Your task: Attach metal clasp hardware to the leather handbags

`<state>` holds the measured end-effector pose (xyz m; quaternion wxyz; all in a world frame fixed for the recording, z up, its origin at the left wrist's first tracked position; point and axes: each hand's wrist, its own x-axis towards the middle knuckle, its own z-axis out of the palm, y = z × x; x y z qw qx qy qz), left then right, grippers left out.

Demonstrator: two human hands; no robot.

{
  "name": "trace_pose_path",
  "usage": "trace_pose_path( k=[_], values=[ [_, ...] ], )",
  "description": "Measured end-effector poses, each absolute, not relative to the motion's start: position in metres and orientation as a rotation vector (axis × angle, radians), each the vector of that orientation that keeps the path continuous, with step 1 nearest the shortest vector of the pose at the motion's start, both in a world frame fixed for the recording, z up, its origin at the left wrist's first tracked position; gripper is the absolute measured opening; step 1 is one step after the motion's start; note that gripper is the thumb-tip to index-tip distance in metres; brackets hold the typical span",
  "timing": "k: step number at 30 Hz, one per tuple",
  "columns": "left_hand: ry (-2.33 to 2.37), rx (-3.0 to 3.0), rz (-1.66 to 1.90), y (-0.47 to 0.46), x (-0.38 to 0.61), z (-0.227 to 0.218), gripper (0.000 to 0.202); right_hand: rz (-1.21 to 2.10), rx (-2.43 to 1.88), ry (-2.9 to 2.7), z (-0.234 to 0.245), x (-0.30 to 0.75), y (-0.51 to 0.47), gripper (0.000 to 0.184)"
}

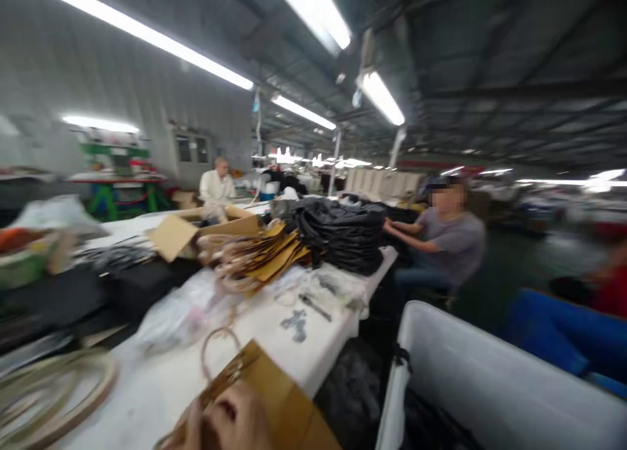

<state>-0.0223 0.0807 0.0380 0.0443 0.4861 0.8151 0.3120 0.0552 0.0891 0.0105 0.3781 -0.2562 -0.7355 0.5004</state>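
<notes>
A brown bag (pixel 279 385) with a loop handle (pixel 220 336) lies tilted over the near edge of the white table, at the bottom of the view. My right hand (pixel 240 417) has its fingers curled and pressed together on the bag's upper edge, just below a small metal fitting (pixel 235 371). Close beside it, my left hand (pixel 191 430) grips the same edge; the frame's lower border cuts off most of it. Motion blur hides the finer detail of the fingers.
Similar brown bags with handles (pixel 264 257) lie piled beyond, beside an open cardboard box (pixel 176 236) and stacked black fabric (pixel 337 234). Small grey pieces (pixel 295 324) rest on the white table (pixel 323 345). A white bin (pixel 480 352) stands right. Two co-workers sit farther off.
</notes>
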Motion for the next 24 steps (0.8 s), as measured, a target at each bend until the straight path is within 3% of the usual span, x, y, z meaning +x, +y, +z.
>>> trace_pose_path(
  k=[3, 7, 12, 17, 24],
  values=[
    [2.593, 1.154, 1.061, -0.006, -0.042, 0.016, 0.051, 1.193, -0.626, -1.901, 0.000, 0.054, 0.062, 0.031],
    [2.305, 0.861, 1.548, -0.042, -0.050, 0.010, 0.048, 1.473, -0.559, -1.842, -0.005, 0.070, 0.055, 0.039],
    [2.417, 0.909, 1.367, -0.058, -0.068, 0.017, 0.042, 1.782, -0.563, -1.686, -0.005, 0.081, 0.055, 0.044],
    [2.576, 0.882, 1.177, -0.066, -0.074, 0.008, 0.043, 1.626, -0.666, -1.523, 0.000, 0.063, 0.109, 0.047],
    [2.645, 0.981, 1.210, -0.067, -0.066, -0.005, 0.042, 1.177, -0.765, -1.822, -0.013, 0.012, 0.183, 0.038]
  ],
)
